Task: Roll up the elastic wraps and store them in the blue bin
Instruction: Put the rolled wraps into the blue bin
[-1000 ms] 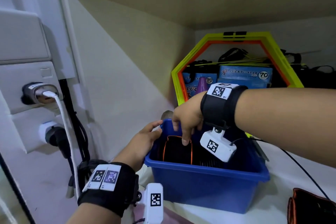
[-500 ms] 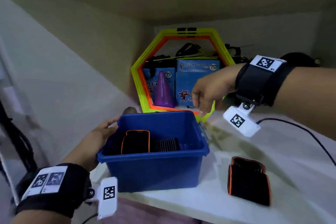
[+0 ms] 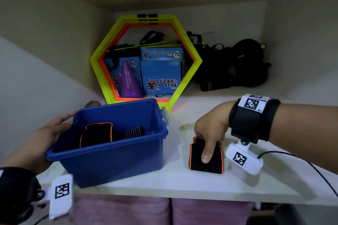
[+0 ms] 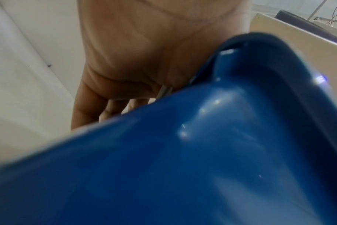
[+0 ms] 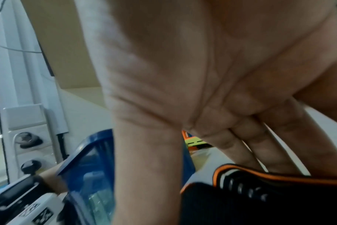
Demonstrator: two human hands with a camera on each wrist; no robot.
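Two hands at work. Your left hand (image 3: 49, 133), fingers straight, rests flat against the left wall of the blue bin (image 3: 117, 162), which holds one rolled wrap (image 3: 96, 134). To its right, on the white shelf (image 3: 164, 184), your right hand (image 3: 212, 129) pinches a second rolled wrap (image 3: 206, 159), thumb on its front, fingers behind.

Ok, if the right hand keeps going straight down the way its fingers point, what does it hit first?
The right hand already pinches the rolled wrap standing on the shelf. Straight down it would press the wrap into the shelf; nothing else seems to be between.
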